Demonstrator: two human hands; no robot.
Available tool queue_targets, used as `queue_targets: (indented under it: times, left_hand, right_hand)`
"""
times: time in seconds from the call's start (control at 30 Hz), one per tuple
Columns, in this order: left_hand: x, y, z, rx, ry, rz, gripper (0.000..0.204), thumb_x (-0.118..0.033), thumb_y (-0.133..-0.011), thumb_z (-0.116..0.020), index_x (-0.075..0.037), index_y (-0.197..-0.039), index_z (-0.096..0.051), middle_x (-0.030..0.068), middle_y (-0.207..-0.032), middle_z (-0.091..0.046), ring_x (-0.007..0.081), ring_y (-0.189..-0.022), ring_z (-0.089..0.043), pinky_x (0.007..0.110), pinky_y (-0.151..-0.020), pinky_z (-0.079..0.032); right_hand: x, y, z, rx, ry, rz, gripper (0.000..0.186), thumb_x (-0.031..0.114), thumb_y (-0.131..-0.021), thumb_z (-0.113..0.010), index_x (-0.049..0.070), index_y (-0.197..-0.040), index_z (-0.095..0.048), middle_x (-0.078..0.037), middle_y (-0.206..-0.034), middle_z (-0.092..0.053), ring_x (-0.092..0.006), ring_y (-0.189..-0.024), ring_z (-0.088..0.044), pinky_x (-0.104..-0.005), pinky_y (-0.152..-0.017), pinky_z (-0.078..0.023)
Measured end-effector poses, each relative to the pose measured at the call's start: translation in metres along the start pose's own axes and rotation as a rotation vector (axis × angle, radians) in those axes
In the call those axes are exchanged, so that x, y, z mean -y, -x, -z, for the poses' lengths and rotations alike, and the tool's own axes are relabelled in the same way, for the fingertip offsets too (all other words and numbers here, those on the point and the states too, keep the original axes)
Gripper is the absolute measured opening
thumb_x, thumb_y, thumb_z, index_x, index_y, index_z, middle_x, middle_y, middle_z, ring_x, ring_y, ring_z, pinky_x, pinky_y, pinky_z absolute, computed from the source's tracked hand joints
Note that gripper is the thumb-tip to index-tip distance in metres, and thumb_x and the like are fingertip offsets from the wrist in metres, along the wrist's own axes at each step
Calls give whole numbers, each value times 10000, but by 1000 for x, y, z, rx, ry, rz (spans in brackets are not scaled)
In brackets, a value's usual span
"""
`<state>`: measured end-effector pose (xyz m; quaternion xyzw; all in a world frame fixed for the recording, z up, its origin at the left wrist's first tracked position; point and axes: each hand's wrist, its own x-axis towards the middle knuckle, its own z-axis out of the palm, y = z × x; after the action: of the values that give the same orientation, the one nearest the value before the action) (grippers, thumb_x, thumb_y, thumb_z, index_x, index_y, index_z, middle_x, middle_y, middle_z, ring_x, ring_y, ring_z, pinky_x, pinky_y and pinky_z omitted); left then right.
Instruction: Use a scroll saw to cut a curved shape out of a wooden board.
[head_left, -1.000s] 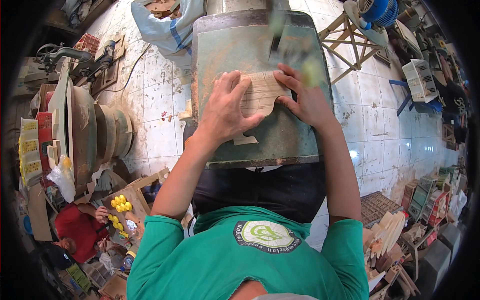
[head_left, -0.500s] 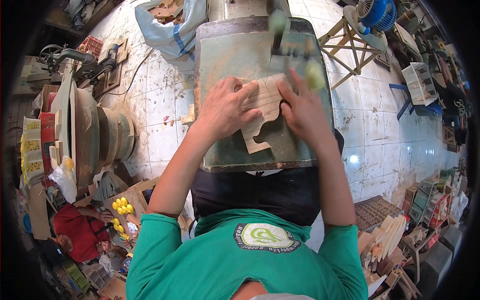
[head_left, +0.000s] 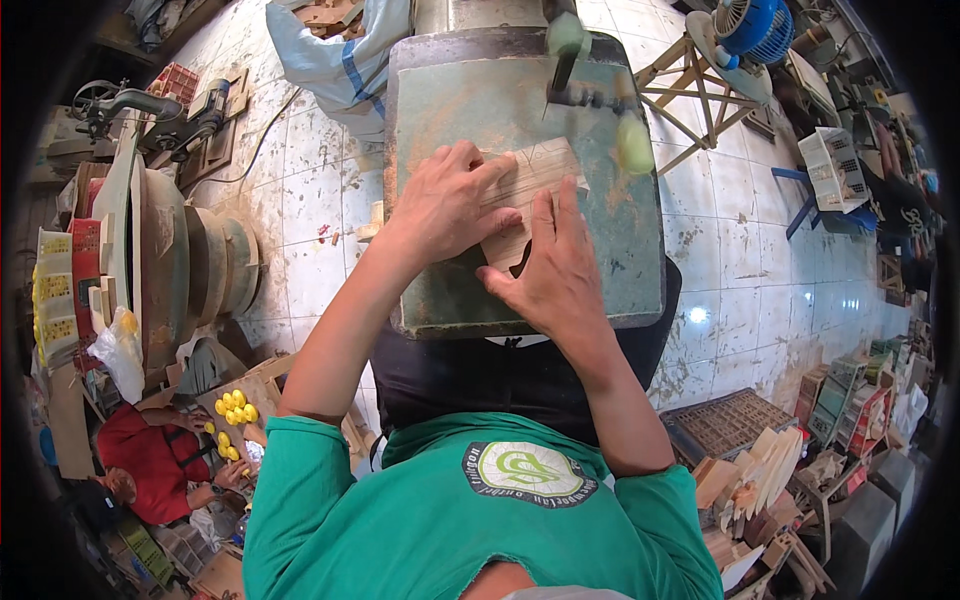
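A flat wooden board [head_left: 541, 165] with pencil lines lies on the worn green metal table [head_left: 627, 255] of a saw. My left hand [head_left: 455, 205] presses on its left side, forefinger stretched along the top and thumb on the surface. My right hand [head_left: 553, 255] holds its near right side, fingers together along the wood and thumb toward the near end. The curved cut edge is mostly hidden under that hand. Just beyond the board hangs the saw's dark guide post [head_left: 564, 70], with a thin blade beside it and a blurred green knob [head_left: 632, 145] to the right.
A white sack [head_left: 335, 65] of wood scraps stands beyond the table's left side. At far right, a blue fan [head_left: 750, 30] sits on a wooden stand. Another person [head_left: 150, 465] in red works at lower left near yellow pieces. Cut wood [head_left: 765, 470] is piled at lower right.
My right hand has come nearer and left, from the board's far right corner to its near right side, now covering the curved cutout. My left hand stays on the board.
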<state>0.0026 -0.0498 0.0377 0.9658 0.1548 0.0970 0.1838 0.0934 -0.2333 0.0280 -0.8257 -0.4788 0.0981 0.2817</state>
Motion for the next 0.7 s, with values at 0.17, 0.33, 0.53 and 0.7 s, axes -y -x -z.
queue_targets:
  times: [0.17,0.33,0.53,0.7]
  left_hand:
    - [0,2,-2,-16,13,0,589,-431,-893,-844,-194,-1405,-674,130,-1183,-645,341,-1097,-642,460,-977,-534]
    - [-2,3,-4,-33,19,-9,613,-437,-889,-847,-157,-1405,-670,133,-1166,-645,349,-1084,-641,458,-961,-536]
    - [-11,5,-3,-2,24,30,662,-431,-889,-852,-110,-1434,-658,137,-1140,-640,368,-1067,-647,465,-948,-533]
    - [-20,5,-4,-11,31,68,701,-412,-881,-863,-89,-1465,-648,142,-1137,-639,390,-1046,-660,475,-924,-543]
  right_hand:
    - [-7,-2,13,87,-18,0,1154,415,-709,-959,-133,-1567,-416,-387,-1704,-246,-522,-1524,-416,-491,-1235,-420]
    - [-18,-9,27,170,-18,42,1146,414,-723,-956,-118,-1580,-414,-384,-1713,-242,-497,-1562,-379,-482,-1248,-415]
    - [-34,-17,38,219,-5,133,1101,399,-741,-940,-102,-1576,-427,-369,-1716,-252,-514,-1526,-412,-514,-1226,-437]
    - [-33,-16,39,222,46,143,1062,377,-763,-919,-90,-1584,-434,-360,-1730,-241,-500,-1546,-401,-517,-1241,-409]
